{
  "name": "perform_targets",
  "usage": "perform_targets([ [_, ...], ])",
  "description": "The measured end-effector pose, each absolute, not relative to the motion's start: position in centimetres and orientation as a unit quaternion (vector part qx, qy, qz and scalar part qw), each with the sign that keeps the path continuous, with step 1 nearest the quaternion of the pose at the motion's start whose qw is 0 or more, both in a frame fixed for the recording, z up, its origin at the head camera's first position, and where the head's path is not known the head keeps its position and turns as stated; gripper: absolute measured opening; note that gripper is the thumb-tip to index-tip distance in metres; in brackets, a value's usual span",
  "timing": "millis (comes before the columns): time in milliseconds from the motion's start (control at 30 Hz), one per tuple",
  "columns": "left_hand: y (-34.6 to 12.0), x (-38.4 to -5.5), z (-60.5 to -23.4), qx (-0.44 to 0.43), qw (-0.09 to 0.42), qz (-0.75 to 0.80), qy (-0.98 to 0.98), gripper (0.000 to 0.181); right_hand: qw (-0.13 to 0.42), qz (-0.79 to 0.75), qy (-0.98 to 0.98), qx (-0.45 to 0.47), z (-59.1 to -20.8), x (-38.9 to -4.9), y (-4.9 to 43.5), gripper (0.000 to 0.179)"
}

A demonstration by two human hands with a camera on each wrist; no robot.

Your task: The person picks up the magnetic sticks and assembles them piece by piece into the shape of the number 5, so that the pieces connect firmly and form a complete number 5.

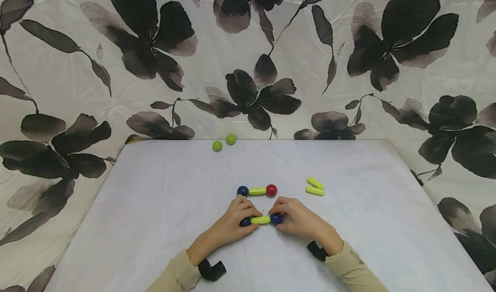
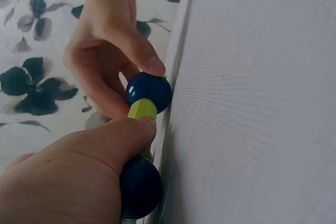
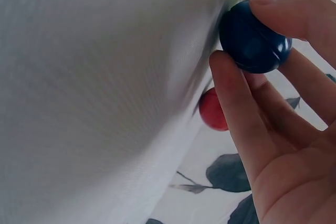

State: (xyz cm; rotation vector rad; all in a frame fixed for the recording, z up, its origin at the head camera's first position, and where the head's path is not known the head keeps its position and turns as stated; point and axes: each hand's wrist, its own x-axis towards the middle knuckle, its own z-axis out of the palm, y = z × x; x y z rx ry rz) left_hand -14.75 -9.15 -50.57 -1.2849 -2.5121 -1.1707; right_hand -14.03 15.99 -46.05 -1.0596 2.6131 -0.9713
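Observation:
My left hand [image 1: 241, 216] pinches a yellow-green rod [image 1: 260, 220] between thumb and fingers. At the rod's left end sits a blue ball [image 2: 140, 188], partly covered by that hand. A second blue ball [image 3: 255, 38] is at the right end, held by the thumb and fingertips of my right hand [image 1: 297, 218]. Just beyond the hands lies another rod [image 1: 257, 191] with a blue ball [image 1: 243, 191] on its left and a red ball [image 1: 271, 190] on its right. The left hand's fingers reach right up to that farther blue ball, hiding what lies beneath them.
Two loose yellow-green rods [image 1: 314, 191] lie to the right, beyond the right hand. A pair of green balls [image 1: 217, 146] rests near the far edge of the white table [image 1: 155, 188]. Floral cloth [image 1: 317, 68] hangs behind it.

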Motion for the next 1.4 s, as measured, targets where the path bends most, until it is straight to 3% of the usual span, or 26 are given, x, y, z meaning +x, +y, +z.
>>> perform_targets([
  [667, -9.09, -14.77, -50.67, -0.419, 0.044, -0.379, -0.824, 0.024, 0.043, -0.263, 0.902, -0.338, -45.49, -13.16, 15.32, 0.029],
  [967, -9.11, -14.76, -50.7, -0.418, 0.045, -0.38, -0.824, 0.024, 0.082, -0.296, 0.899, -0.311, -45.5, -13.6, 15.62, 0.04],
  [1400, -9.09, -14.77, -50.7, -0.417, 0.045, -0.388, -0.821, 0.024, 0.039, -0.284, 0.893, -0.346, -45.51, -13.56, 15.73, 0.025],
])
